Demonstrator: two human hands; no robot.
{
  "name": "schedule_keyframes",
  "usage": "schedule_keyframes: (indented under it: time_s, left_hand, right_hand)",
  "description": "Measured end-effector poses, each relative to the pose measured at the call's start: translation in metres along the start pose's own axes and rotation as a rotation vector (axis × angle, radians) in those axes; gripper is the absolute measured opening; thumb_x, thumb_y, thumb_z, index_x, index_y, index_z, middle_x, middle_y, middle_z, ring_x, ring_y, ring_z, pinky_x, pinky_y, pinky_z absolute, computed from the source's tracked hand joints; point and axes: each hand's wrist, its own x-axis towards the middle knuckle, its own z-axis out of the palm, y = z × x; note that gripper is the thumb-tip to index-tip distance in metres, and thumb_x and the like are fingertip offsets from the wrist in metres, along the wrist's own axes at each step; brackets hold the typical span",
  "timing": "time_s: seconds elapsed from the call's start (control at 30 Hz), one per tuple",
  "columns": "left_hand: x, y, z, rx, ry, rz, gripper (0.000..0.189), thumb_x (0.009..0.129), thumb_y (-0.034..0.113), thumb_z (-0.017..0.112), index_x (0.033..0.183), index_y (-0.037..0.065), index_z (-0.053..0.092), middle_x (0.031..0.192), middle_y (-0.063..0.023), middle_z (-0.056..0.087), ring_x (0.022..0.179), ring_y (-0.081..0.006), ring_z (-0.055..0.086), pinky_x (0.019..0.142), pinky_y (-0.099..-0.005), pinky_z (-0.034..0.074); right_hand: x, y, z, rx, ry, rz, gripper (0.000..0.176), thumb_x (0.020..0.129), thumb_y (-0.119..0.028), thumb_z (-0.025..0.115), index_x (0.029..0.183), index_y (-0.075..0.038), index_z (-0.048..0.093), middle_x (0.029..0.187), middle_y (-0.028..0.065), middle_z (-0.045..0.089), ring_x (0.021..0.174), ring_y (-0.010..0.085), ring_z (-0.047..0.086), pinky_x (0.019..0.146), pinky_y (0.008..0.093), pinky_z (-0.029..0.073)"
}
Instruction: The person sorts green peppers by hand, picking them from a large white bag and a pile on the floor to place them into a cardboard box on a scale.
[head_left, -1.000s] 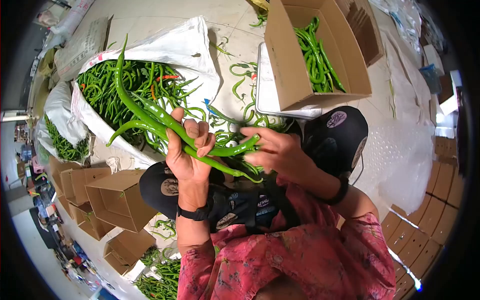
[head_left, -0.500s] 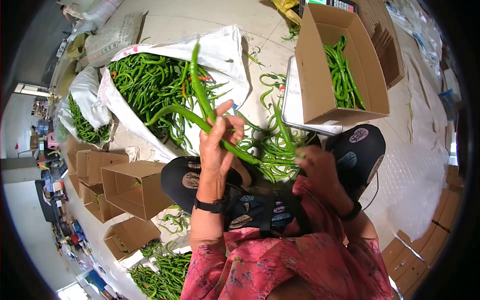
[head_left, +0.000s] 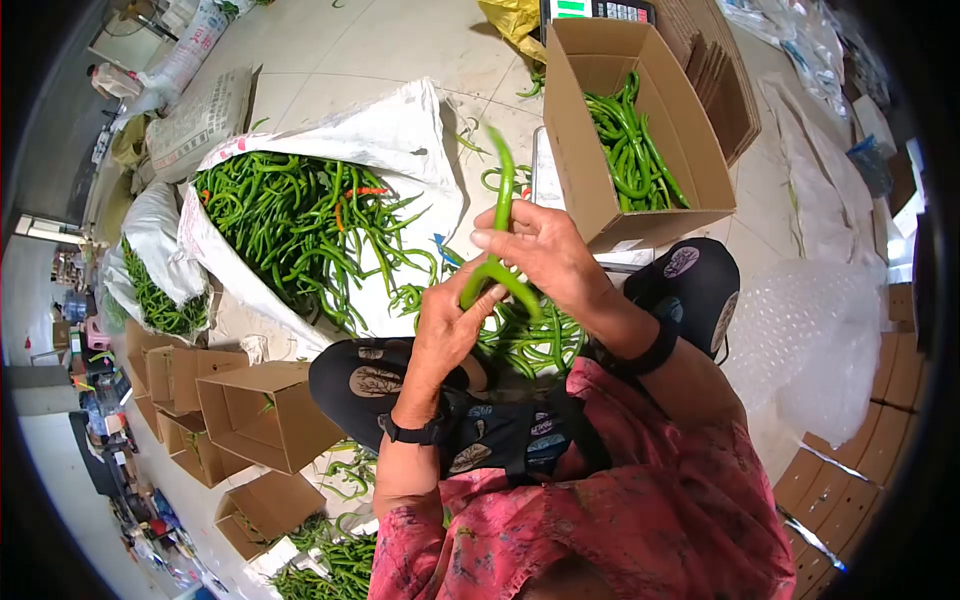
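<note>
My left hand [head_left: 448, 322] is closed around a curved green chili pepper [head_left: 521, 292]. Beside it, my right hand [head_left: 555, 262] pinches a long green chili pepper [head_left: 505, 170] that points away from me, its tip slightly blurred. The hands nearly meet above a pile of green chili peppers [head_left: 545, 345] between my knees. Ahead and to the left, an open white sack [head_left: 425, 125] spills many green chili peppers [head_left: 290, 215] and a few red ones. At the right, a cardboard box [head_left: 700, 140] holds several long green peppers [head_left: 630, 150].
The box stands on a scale platform [head_left: 543, 175], with its keypad display [head_left: 605, 10] behind. Flattened cardboard [head_left: 725, 95] leans beside it. Open cartons [head_left: 265, 410] and another pepper heap [head_left: 335, 560] lie left. Bubble wrap [head_left: 810, 340] is at the right.
My right hand has risen from the pile toward my left and now grips a pepper. My left hand has lowered slightly. The view has shifted a little.
</note>
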Motion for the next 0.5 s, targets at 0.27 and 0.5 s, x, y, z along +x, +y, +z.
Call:
schedule_keyframes:
  time_s: [0.27,0.5]
  left_hand:
    - [0.007,-0.010,-0.025,-0.553,0.413,-0.140,0.047,0.095,0.020,0.062,0.131,-0.005,0.047,0.092,-0.0124,0.062,0.065,-0.0080,0.053,0.046,-0.0180,0.035]
    - [0.009,-0.022,-0.028,-1.048,0.157,-0.065,0.044,0.100,0.022,0.052,0.135,-0.004,0.045,0.097,-0.0110,0.062,0.087,-0.0169,0.059,0.069,-0.0267,0.047]
  right_hand:
    - [-0.002,-0.011,-0.047,-0.110,0.016,0.123,0.037,0.101,-0.026,0.048,0.124,0.002,0.058,0.099,0.0023,0.067,0.075,0.0063,0.045,0.067,0.0199,0.040]
    - [-0.009,-0.005,-0.045,-0.136,-0.105,0.182,0.038,0.102,-0.027,0.046,0.127,-0.001,0.057,0.099,0.0019,0.067,0.076,0.0047,0.044,0.066,0.0197,0.039]
